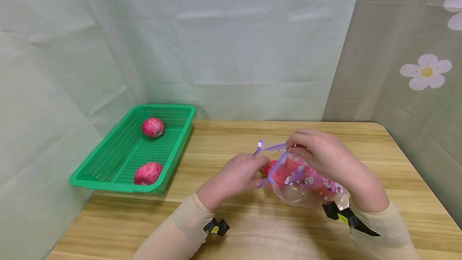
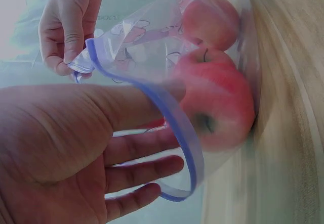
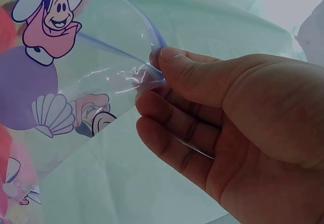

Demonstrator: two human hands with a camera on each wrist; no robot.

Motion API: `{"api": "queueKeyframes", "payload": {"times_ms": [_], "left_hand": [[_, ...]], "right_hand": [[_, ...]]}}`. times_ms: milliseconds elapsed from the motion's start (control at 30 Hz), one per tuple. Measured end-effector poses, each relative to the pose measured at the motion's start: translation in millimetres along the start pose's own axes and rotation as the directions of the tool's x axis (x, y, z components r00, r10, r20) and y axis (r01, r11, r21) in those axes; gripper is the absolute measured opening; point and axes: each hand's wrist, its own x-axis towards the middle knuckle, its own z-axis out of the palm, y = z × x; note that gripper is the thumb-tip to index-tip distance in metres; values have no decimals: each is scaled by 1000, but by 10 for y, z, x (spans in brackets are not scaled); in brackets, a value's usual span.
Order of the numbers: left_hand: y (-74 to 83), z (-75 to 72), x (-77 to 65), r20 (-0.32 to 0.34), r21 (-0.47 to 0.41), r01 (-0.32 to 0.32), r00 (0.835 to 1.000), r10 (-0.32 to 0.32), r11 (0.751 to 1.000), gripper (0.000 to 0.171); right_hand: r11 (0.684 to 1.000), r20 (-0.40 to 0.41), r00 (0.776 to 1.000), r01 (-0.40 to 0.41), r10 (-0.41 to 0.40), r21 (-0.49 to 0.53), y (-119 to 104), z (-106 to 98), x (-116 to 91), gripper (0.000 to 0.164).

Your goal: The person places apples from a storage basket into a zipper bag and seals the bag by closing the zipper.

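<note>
Below: wood-grain tabletop (image 1: 220,141). At left: rectangular green plastic mesh basket (image 1: 115,187). At right: clear plastic bag (image 1: 308,181) with purple rim (image 2: 177,123) and cartoon print. At bag mouth: left hand (image 1: 240,173), fingers extended. At rim: right hand (image 1: 321,147), in pinch grip. Inside bag: round red apples (image 2: 220,100). Inside basket: two streaked pink-red apples (image 1: 153,127) (image 1: 148,173).

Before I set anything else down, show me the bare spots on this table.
The wooden tabletop is bare between the green plastic basket and the left hand, behind the zip bag, and right of the right hand. Crowded: around the bag, with both hands at its mouth and red apples inside.
</note>
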Motion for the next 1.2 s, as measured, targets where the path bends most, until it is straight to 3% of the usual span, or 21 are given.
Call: {"api": "queueKeyframes", "payload": {"times_ms": [200, 367, 567, 733, 1200], "left_hand": [[22, -4, -23, 62, 85, -101, 993, 96, 991, 19], [23, -9, -12, 27, 46, -148, 989, 147, 988, 18], [33, -79, -50, 15, 7, -113, 994, 113, 994, 22], [39, -177, -104, 8, 30, -77, 997, 77, 997, 32], [-76, -485, -327, -77, 140, -70, 994, 81, 988, 29]], "right_hand": [[1000, -12, 1000, 11, -11, -9, 2, 9, 1, 23], [1000, -12, 1000, 8, -8, -9, 9, -4, -7, 23], [1000, -5, 1000, -2, 2, -10, 13, -25, -8, 23], [1000, -1, 1000, -8, 8, -9, 11, -40, -3, 23], [1000, 3, 1000, -2, 2, -9, -3, -47, 1, 22]]}}
